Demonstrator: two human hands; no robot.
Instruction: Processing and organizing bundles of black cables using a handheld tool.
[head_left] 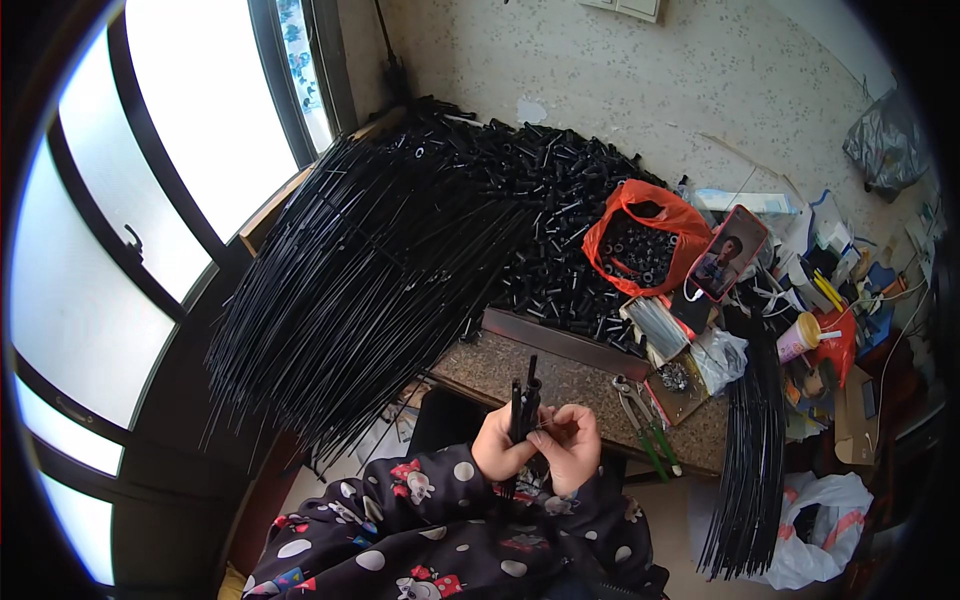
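Note:
My left hand (497, 447) is closed around a few upright black tube-like parts (523, 405), held in front of my body. Close beside it, my right hand (570, 447) has thumb and fingers pinched together at the tubes' side. A thin, light strand seems to show at those fingertips, too small to name. On the table at the left lies a large sheaf of long thin black rods (350, 280), hanging over the edge. Behind it spreads a heap of short black plastic pieces (565, 165).
A red plastic bag (597, 245) holds small dark ring-like parts. Green-handled pliers (648, 430) lie at the table's front edge, near a dark strip (560, 343). A phone (728, 255) leans at the right, with a cup (797, 338) and more black rods (750, 450) nearby.

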